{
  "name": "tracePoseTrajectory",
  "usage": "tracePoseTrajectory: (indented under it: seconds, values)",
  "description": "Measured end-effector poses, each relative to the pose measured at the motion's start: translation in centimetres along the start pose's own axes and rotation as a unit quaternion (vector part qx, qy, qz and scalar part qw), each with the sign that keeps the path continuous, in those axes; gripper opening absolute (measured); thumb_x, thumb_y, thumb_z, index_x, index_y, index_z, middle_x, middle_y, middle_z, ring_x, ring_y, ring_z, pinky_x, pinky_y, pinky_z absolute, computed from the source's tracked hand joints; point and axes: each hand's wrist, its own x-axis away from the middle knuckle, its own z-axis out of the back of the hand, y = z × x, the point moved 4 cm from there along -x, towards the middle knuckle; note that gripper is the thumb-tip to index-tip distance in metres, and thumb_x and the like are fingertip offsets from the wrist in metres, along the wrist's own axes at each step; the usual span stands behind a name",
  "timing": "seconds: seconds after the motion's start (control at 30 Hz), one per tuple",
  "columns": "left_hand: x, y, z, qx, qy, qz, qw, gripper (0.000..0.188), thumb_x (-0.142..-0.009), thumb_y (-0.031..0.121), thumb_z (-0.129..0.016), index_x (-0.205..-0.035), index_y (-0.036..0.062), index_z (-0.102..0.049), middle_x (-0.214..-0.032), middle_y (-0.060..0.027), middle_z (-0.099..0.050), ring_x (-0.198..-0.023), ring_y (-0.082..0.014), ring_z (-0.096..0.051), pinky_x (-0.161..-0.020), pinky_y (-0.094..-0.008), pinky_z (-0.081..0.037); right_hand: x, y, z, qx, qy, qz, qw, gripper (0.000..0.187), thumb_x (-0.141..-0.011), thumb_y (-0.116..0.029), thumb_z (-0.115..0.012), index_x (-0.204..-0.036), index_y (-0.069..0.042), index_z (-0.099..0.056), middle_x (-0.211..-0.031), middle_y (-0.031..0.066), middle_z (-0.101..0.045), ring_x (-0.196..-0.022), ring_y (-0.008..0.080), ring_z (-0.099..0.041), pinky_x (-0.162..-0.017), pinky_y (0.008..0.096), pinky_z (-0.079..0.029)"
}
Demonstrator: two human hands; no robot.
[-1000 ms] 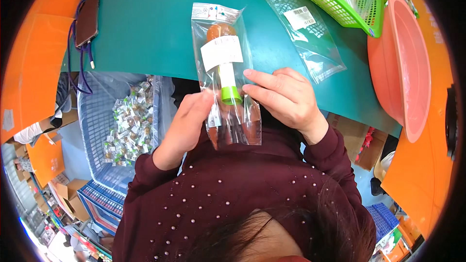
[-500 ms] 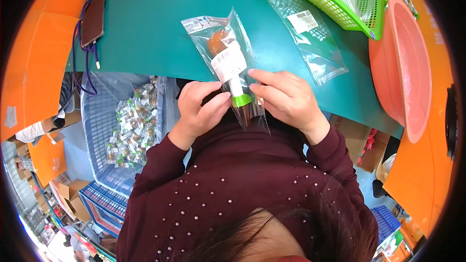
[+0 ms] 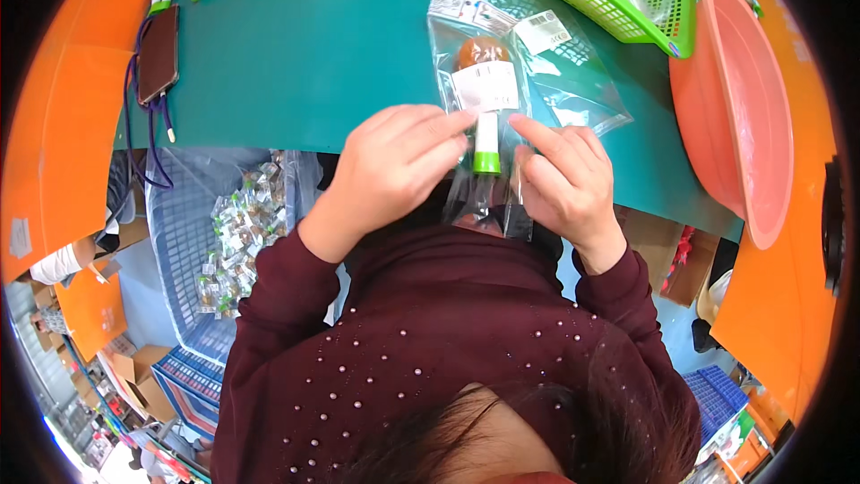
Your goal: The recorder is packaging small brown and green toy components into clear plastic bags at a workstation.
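Two bare hands meet over one clear bag (image 3: 450, 58), and slippage worries me most from where I watch. The bag holds a piece (image 3: 486, 134) with a brown head, white stem and green end, lying lengthwise in front of the wearer. Its green end is about level with the near edge of the desk (image 3: 313, 63), and the bag's loose lower end reaches past that edge toward the dark red top (image 3: 430, 305). If the fingertips lose the smooth film, I judge the whole thing could slide off that edge. The white label (image 3: 486, 87) could crease or lift, since the left fingertips sit right at its lower border. The bag's upper part also overlaps a second, flat bag (image 3: 587, 94), so one could drag the other by cling.

As for pose, the left hand (image 3: 466, 130) comes in from the lower left, back of the hand up, half closed, index and thumb reaching to the stem's left side through the film. The right hand (image 3: 518, 137) mirrors it loosely: index stretched toward the bag's right side, thumb lower, other fingers curled. Both touch or nearly touch film; I cannot tell whether either truly pinches it. Both wrists bend inward, the forearms angled in from either side.
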Motion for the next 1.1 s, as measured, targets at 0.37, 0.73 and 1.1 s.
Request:
tracePoseTrajectory:
  seconds: [0.37,0.73,1.1]
  values:
    - [-1.1,1.5,-1.8,-0.088,0.007,-0.192,0.977,0.025,-0.07,0.013,-0.069,-0.095,0.0157,-0.068,-0.112,-0.0016,-0.065,-0.077,-0.0176,-0.061,-0.067,-0.0319,-0.047,3.0,2.6,0.9,-0.027,0.019,0.011,0.999,0.021,-0.068,-0.004,-0.072,-0.088,-0.006,-0.067,-0.109,0.0077,-0.068,-0.067,0.017,-0.059,-0.063,0.0307,-0.047]
    - [-1.7,1.0,-2.8,0.027,-0.01,-0.17,0.985,0.018,-0.073,0.013,-0.071,-0.089,0.0061,-0.069,-0.104,-0.0079,-0.069,-0.081,-0.021,-0.067,-0.061,-0.0311,-0.048,3.3,3.4,0.9,-0.064,0.009,-0.007,0.998,0.023,-0.068,-0.006,-0.07,-0.092,-0.005,-0.068,-0.102,0.0077,-0.068,-0.068,0.019,-0.06,-0.063,0.0312,-0.048]
    - [0.0,2.0,-3.4,-0.047,0.013,-0.206,0.977,0.009,-0.077,0.012,-0.073,-0.077,0.0143,-0.065,-0.097,0.0003,-0.071,-0.083,-0.0125,-0.065,-0.066,-0.0256,-0.044,4.5,3.0,0.7,-0.096,-0.012,0.044,0.994,0.02,-0.068,-0.008,-0.068,-0.087,-0.004,-0.067,-0.096,0.0066,-0.065,-0.076,0.0205,-0.062,-0.071,0.0333,-0.051]
